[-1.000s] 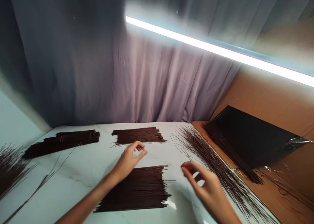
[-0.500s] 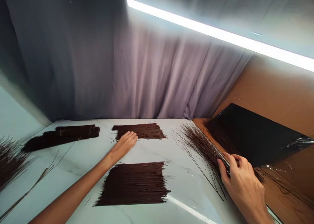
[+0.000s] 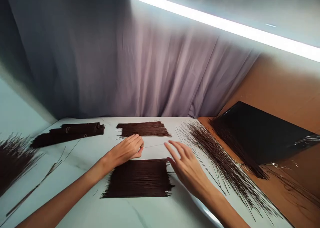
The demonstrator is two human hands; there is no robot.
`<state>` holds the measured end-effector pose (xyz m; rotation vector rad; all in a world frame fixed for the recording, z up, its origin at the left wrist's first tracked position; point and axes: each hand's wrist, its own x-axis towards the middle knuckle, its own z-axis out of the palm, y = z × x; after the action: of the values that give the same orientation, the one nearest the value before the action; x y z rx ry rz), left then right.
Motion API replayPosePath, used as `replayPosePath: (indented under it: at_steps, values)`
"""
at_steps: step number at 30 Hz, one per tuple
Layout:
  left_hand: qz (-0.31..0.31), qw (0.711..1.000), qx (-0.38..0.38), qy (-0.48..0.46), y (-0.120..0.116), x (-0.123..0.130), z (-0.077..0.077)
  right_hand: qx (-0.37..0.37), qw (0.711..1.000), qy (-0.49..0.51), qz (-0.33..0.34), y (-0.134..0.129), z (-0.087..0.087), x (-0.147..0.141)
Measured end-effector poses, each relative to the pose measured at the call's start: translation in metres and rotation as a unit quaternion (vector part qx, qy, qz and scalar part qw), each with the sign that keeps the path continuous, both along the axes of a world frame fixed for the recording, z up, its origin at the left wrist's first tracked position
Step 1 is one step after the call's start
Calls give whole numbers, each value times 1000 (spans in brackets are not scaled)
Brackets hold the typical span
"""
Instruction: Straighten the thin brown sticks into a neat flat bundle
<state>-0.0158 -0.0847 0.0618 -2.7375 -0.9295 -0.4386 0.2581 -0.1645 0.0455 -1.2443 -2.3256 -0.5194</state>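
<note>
Grey curtain behind, white desk [image 3: 82,161] under a strip light. Left hand [image 3: 125,150] pinches one thin stick [image 3: 153,145], barely visible, just beyond the near flat stack [image 3: 138,178]. Right hand [image 3: 187,166] hovers with fingers spread and slack at that stack's right end. Loose sticks [image 3: 220,161] fan along the desk's right edge, partly cut off.

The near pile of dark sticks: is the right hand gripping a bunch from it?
No. The right hand is spread open beside the near pile of dark sticks, fingers straight, gripping nothing.
</note>
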Motion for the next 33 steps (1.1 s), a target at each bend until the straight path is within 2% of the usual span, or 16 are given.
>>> replayPosePath:
  at_steps: [3, 6, 9, 11, 13, 15, 18, 23, 28, 33]
  values:
    - [-14, 1000, 0, 7, -20, 6, 17, -20, 998, -32, 57, 18, 0, -25]
    - [-4, 1000, -2, -13, -35, 5, 26, -36, 997, -28, 68, 25, -4, -22]
    - [36, 994, -22, -101, -54, 0, 24, -59, 997, 38, 8, 17, -7, 1]
    - [38, 987, -81, -130, -68, -2, 19, -104, 984, 135, -45, 7, -9, 16]
    - [13, 981, -162, -102, -79, -1, 12, -160, 957, 228, -85, -4, -11, 26]
    - [-9, 974, -215, -66, -86, 1, 4, -200, 935, 273, -107, -12, -12, 29]
    - [-12, 976, -215, -42, -88, 4, -6, -223, 923, 291, -117, -18, -11, 27]
    - [-19, 982, -188, -16, -86, 5, -15, -207, 924, 305, -107, -20, -6, 27]
    - [-3, 967, -248, -64, -86, 6, -7, -208, 928, 295, -97, -23, -4, 27]
    - [60, 940, -314, -121, -85, 5, 6, -177, 934, 302, -74, -26, -1, 21]
